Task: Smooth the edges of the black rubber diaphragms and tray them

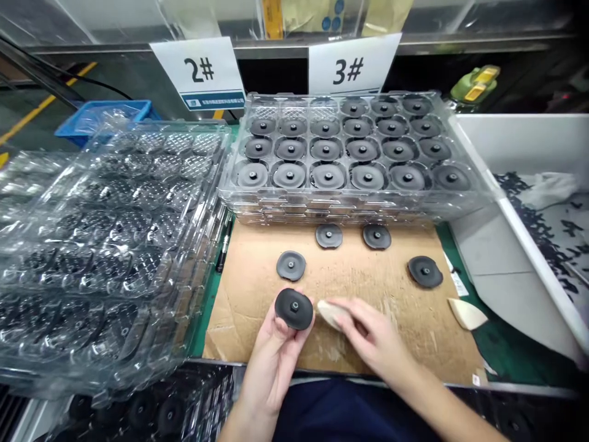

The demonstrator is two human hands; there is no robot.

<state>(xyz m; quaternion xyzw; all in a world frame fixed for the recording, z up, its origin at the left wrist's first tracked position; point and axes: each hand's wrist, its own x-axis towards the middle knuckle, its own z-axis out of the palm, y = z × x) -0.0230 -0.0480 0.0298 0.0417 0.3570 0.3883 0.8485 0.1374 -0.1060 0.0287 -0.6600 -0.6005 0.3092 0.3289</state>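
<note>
My left hand (280, 344) holds up a black rounded plastic disc (301, 319) with a small raised stud at its centre, gripped by its edge. Just to the right, my right hand (368, 328) pinches a flat cream-coloured piece (332, 313), slightly blurred, whose kind I cannot make out. A small gap separates this piece from the disc. Beyond my hands, several similar discs lie on the cardboard sheet (248, 301), among them a near-left disc (291, 265), a back disc (329, 235) and a far-right disc (424, 271).
Behind the cardboard stands a stack of clear trays (322, 197) mostly filled with black discs. More clear trays (105, 245) fill the left side. A cream wedge (467, 313) lies at right, beside a white bin (515, 215) with black bits. A black pen (224, 245) lies left of the cardboard.
</note>
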